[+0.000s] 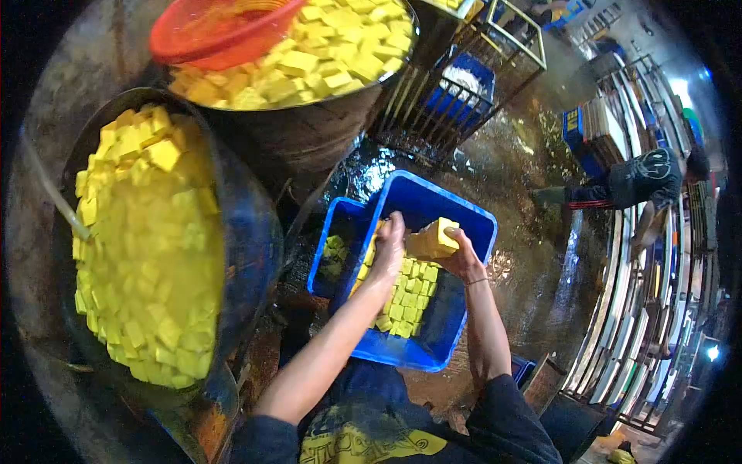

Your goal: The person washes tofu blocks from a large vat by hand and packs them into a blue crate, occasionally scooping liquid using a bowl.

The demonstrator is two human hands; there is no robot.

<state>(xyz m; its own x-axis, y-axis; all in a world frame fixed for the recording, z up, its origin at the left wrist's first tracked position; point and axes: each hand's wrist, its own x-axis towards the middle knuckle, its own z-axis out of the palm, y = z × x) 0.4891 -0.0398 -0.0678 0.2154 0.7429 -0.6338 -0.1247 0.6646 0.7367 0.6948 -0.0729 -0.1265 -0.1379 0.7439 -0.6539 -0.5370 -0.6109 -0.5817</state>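
Note:
A blue crate (pixel 456 352) stands in front of me, with yellow blocks (pixel 403 305) laid in close rows on its bottom. Over the crate's right part, my right hand (pixel 464 259) is closed on a row of yellow blocks (pixel 437 238), its thumb on the end block. My left hand (pixel 390 247) is over the crate's left side, beside more yellow blocks. It is seen edge-on, and its fingertips and anything under the palm are hidden.
Left of me is a large vat (pixel 219 294) of yellow blocks in liquid. Behind it, a drum (pixel 309 131) of blocks holds a red basket (pixel 224 58). A smaller blue crate (pixel 315 271) adjoins mine. Another person (pixel 645 179) bends near racks at the right.

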